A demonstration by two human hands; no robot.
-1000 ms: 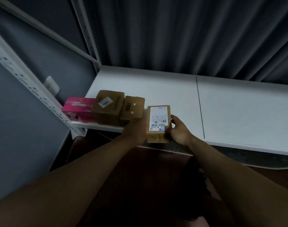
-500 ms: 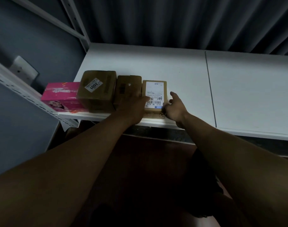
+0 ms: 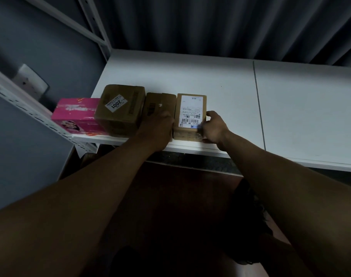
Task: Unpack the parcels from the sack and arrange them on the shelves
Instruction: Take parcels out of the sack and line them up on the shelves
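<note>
Right hand (image 3: 213, 127) curled against right side and near corner of labelled parcel (image 3: 190, 116), fingers wrapped at its edge, thumb up by the label. Left hand (image 3: 157, 129) laid over near end of small brown parcel (image 3: 160, 104), fingers bent, knuckles touching left face of labelled parcel; whether gripping or only pressing, cannot tell. Labelled parcel flat on white shelf (image 3: 220, 92) near front edge, white shipping label with barcode facing up. Four parcels in a row along front left of shelf, side by side and touching: pink box (image 3: 76, 114) at far left against perforated upright (image 3: 31, 112), larger brown carton (image 3: 120, 108) with sticker reading 2001, small brown parcel, then labelled parcel. Seam across shelf further right. Dark pleated curtain (image 3: 210, 23) behind shelf. White wall socket (image 3: 32, 81) on grey wall at left. Dark floor below, both forearms reaching in from bottom of view.
</note>
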